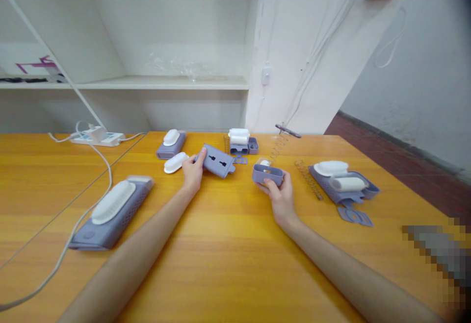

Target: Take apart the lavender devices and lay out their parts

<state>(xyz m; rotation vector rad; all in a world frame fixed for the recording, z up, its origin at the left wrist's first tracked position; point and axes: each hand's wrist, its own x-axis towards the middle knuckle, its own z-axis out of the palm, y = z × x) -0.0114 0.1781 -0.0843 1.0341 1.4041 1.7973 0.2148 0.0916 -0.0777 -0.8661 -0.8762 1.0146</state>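
Observation:
My left hand (193,170) grips the near end of a flat purple housing plate (218,161) with two dark slots, lifted just off the wooden table (228,264). My right hand (280,197) holds a small purple tray-shaped part (267,173) by its lower edge, fingers curled round it. The two parts are about a hand's width apart. A white oval cap (175,162) lies just left of my left hand.
A large assembled purple unit with a white top (112,210) lies at the near left beside a white cable (83,220). Another purple unit (171,144), stacked parts (240,142), metal springs (308,179), a parts pile (343,184) and a power strip (97,137) lie farther back.

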